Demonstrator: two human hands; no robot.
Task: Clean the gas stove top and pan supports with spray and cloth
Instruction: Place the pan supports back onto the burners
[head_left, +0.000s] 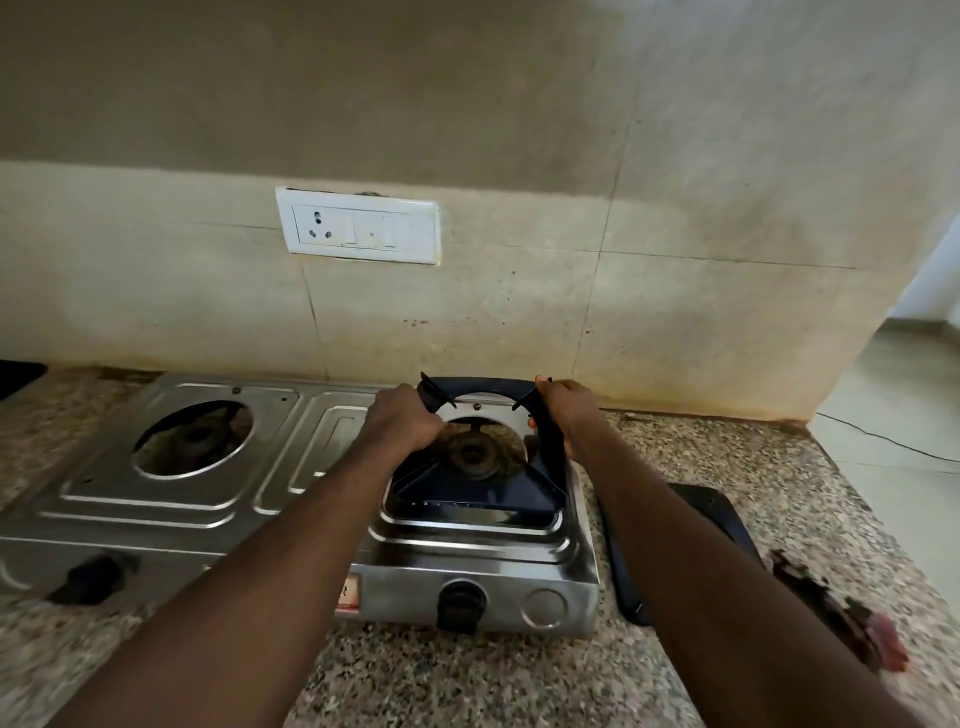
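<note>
A: On the right side of the stove (171, 488), the pan support (467, 491) is tipped up at the back, with its front edge down on the steel. The left hand (402, 421) grips its left side and the right hand (569, 410) its right side. Fingers are curled round the frame on both.
B: Risks?
A: The front edge is the pivot. If it drags, it scores the steel. If one grip slips, the frame drops onto the burner (472, 454) below. The prongs could also snag the burner on the way out, I think.
B: Where does it go?
A: Probably by the other support (621, 566), which lies on the worktop (467, 675) just right of the stove. It's a tight spot, so metal hits metal if it's set down carelessly.
B: Cloth, spray?
A: A dark red thing, likely the cloth (852, 623), sits near the worktop's right edge, blurred. No spray in view.
B: Blind spots?
A: Fingertips are mostly hidden behind the hands and frame. The right arm covers part of the other support. The left knob (93, 577) is smeared. The left burner opening (195, 439) has no support on it, and its inside is too dark to read. The dark object (18, 376) at far left is cut off.
</note>
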